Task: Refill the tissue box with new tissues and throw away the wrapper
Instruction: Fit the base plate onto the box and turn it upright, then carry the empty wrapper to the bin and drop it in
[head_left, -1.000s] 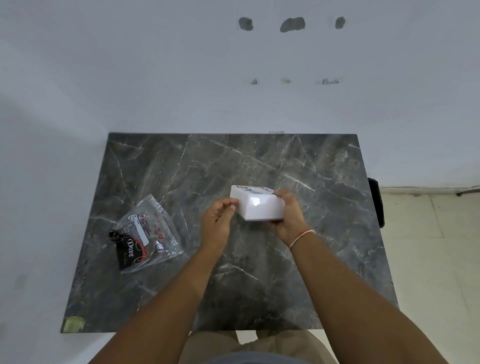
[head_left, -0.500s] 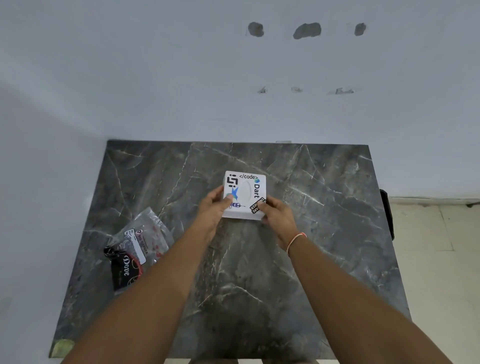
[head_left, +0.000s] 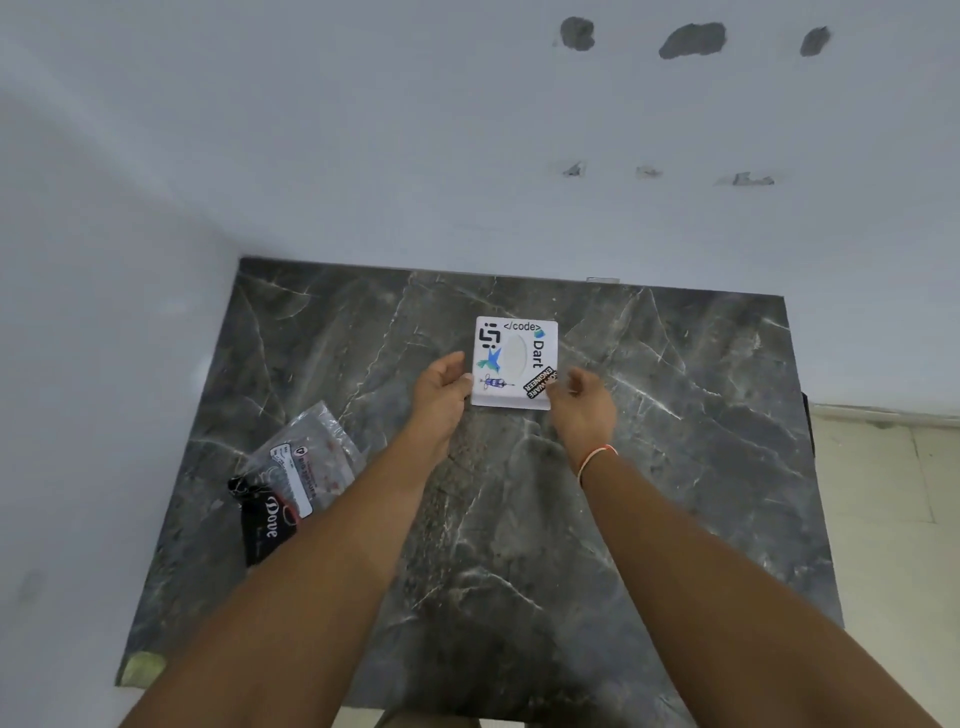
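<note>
**Box set down, wrapper still on the tabletop**

The white tissue box (head_left: 515, 362), covered in stickers, sits flat on the dark marble tabletop (head_left: 675, 467), oval slot facing up. Taking the box as the landmark: the left hand (head_left: 441, 392) is against its near-left corner, fingers loosely spread, its grip not closed on anything, though the fingertips look to touch the box's edge. The right hand (head_left: 584, 410) is at the near-right corner, fingers curled loosely and a little blurred, so whether it touches the box cannot be told; it pinches nothing. The crumpled clear wrapper (head_left: 296, 478), with a dark printed part, lies well apart from the box, toward the near left, close to the tabletop's left edge.

No tissue shows through the slot, so whether the refill is seated cannot be read from here. By the look of things, the remaining step is the wrapper.

Risks: the wrapper is light and slippery, so a hasty one-handed grab could push it off the left edge. A forearm swinging across toward it could also knock the box, which stands unheld, out of place.
</note>
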